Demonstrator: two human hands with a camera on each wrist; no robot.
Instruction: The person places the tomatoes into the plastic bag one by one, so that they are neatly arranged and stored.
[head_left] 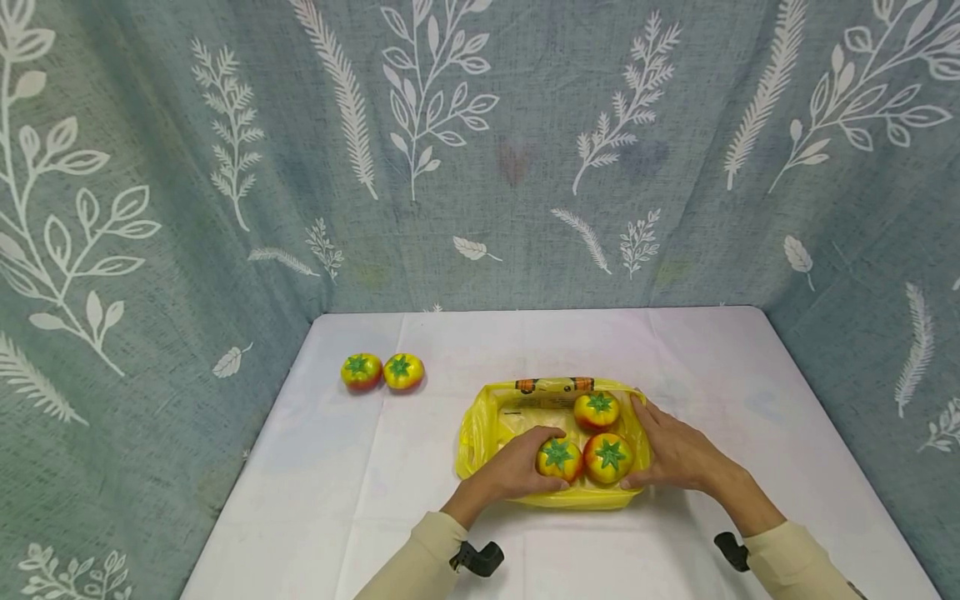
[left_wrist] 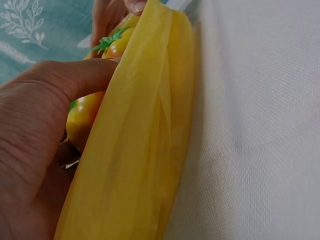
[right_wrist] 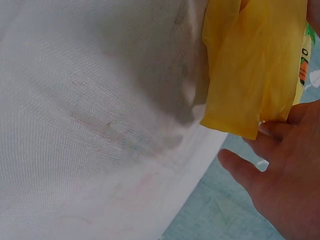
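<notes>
A yellow plastic bag (head_left: pixel 480 425) lies on the table with its mouth spread upward. Three yellow-red tomatoes with green star-shaped tops are inside: one at the back (head_left: pixel 597 411), one in front on the right (head_left: pixel 608 457), and one on the left (head_left: pixel 559 459). My left hand (head_left: pixel 517 467) reaches over the bag's front rim and grips the left tomato between thumb and fingers. Along the bag's right end, my right hand (head_left: pixel 678 450) rests with spread, fairly straight fingers touching the plastic. In the right wrist view, the bag's side (right_wrist: pixel 255 70) hides some fingertips.
Two more yellow-red tomatoes, a left one (head_left: pixel 362 372) and a right one (head_left: pixel 403 372), sit side by side at the table's back left. A white cloth covers the table (head_left: pixel 420 533). Patterned blue-green curtains (head_left: pixel 517 233) stand behind it and at both sides.
</notes>
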